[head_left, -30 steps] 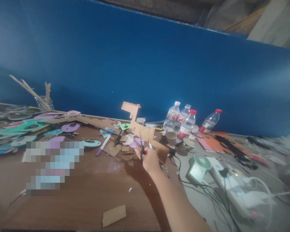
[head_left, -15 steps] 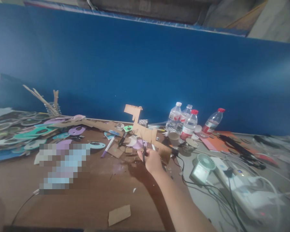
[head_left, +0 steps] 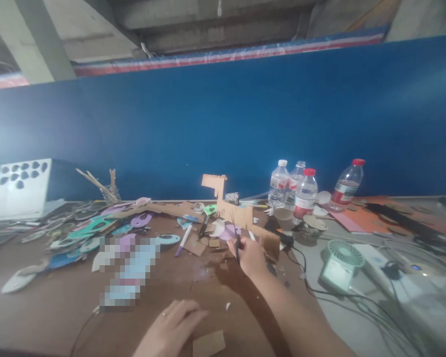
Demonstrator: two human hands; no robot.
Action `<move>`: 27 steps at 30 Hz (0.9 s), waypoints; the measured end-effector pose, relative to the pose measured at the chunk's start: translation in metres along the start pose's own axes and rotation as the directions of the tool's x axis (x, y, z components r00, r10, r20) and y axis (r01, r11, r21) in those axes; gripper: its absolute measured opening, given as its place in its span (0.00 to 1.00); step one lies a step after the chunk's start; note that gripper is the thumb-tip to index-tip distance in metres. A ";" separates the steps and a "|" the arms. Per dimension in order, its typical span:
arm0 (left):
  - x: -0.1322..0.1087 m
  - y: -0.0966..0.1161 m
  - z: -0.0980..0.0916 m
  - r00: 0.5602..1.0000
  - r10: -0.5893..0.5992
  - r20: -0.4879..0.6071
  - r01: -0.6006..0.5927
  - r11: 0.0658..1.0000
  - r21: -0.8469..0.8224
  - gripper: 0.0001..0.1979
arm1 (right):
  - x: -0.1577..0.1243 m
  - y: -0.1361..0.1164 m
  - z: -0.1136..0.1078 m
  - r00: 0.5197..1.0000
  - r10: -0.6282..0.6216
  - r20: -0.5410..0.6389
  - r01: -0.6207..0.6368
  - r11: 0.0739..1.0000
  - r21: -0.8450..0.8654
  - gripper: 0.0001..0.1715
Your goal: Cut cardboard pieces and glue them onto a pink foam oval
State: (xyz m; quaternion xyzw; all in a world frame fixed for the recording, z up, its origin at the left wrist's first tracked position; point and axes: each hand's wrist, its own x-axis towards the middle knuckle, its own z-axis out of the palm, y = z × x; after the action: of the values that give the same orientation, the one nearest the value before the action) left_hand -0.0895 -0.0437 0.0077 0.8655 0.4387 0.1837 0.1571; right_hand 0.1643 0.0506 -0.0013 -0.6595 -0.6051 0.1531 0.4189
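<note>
Just short of the cardboard cutout, the right hand clasps dark scissors, seemingly poised to trim it, which calls for steadying; the left hand rests open beside a cardboard scrap.

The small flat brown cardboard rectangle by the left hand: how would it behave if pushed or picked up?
The small flat brown cardboard rectangle lies flat on the brown wooden table, so a push would probably slide it, not roll it. It looks thin, so likely light and slightly bendy. Lying flush beside the left hand, it may need an edge lifted.
</note>
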 end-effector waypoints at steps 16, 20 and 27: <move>0.086 0.054 -0.038 0.998 0.009 0.057 0.001 0.985 -0.171 0.18 | 0.005 0.003 0.007 0.995 0.072 0.063 -0.092 0.905 0.416 0.20; 0.134 0.056 -0.034 0.994 0.038 -0.105 -0.057 0.982 -0.182 0.16 | 0.009 -0.001 0.006 0.978 0.143 0.152 -0.207 0.560 0.802 0.17; 0.156 0.036 -0.001 0.961 -0.005 -0.276 -0.056 0.975 -0.214 0.13 | 0.012 0.006 0.009 0.979 0.128 0.157 -0.200 0.480 0.854 0.14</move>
State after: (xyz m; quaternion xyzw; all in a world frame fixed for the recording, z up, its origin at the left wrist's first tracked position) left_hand 0.0207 0.0639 0.0524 0.8145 0.4221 0.3513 0.1872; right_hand 0.1644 0.0650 -0.0075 -0.4092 -0.3957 0.4982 0.6540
